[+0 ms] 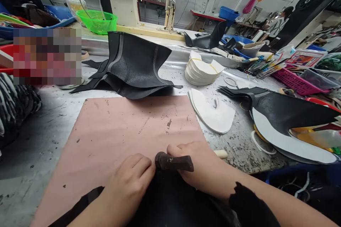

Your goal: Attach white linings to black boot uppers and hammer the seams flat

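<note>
My right hand (195, 161) is closed round a hammer, its dark metal head (174, 162) standing over the edge of a black leather piece (176, 198). The pale end of the handle (220, 154) pokes out beyond my wrist. Close by on the left, my left hand (134, 173) has its fingers curled together on the same leather, which hides their tips. Under the leather lies a pinkish board (128, 124) with dark scuffs. A black strip (82, 204) sticks out beneath my left forearm.
Behind the board are stitched black leather pieces (135, 64), a banded white stack (202, 69) and loose white pieces (213, 111). More black leather (287, 110) lies right. A green bowl (97, 21), sewing machine (170, 7) and magenta basket (295, 79) stand farther back. A person (278, 23) is in the background.
</note>
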`<state>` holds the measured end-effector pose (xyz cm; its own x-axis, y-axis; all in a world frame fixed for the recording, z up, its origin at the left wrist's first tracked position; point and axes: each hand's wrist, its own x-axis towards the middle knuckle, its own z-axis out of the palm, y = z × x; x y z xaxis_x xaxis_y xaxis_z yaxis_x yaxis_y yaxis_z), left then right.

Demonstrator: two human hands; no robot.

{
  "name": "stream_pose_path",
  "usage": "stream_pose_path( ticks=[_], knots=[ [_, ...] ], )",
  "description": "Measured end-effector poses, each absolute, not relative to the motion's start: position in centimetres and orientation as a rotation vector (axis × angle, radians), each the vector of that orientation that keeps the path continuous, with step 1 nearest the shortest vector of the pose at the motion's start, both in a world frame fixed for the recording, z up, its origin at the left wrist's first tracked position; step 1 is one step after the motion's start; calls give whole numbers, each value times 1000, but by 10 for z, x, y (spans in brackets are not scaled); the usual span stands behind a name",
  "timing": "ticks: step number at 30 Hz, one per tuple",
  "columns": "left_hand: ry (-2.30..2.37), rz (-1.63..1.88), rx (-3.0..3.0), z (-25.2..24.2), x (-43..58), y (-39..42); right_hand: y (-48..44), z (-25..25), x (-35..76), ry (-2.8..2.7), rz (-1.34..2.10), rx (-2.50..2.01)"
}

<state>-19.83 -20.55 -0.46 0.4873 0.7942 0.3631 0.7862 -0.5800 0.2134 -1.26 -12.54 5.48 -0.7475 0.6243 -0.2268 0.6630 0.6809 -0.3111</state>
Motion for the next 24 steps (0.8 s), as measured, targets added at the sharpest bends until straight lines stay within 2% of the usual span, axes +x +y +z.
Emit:
stream_pose_path(
  ticks=[6, 14, 16, 20, 24],
  knots=[
    [1461, 418, 3065, 0, -194, -228, -126, 54, -19, 2787, -514, 1113],
    [1363, 551, 3008, 4, -202, -234, -129, 53, -35, 2788, -507, 997],
    [1380, 595, 2950, 5, -214, -237, -130, 52, -36, 2746, -571, 977],
    [1711, 576, 2602, 3, -264, -252, -125, 54, -21, 2663, -623, 979],
    [1593, 514, 2249, 5, -285, -259, -117, 70, 3, 2664, -771, 876]
  ],
)
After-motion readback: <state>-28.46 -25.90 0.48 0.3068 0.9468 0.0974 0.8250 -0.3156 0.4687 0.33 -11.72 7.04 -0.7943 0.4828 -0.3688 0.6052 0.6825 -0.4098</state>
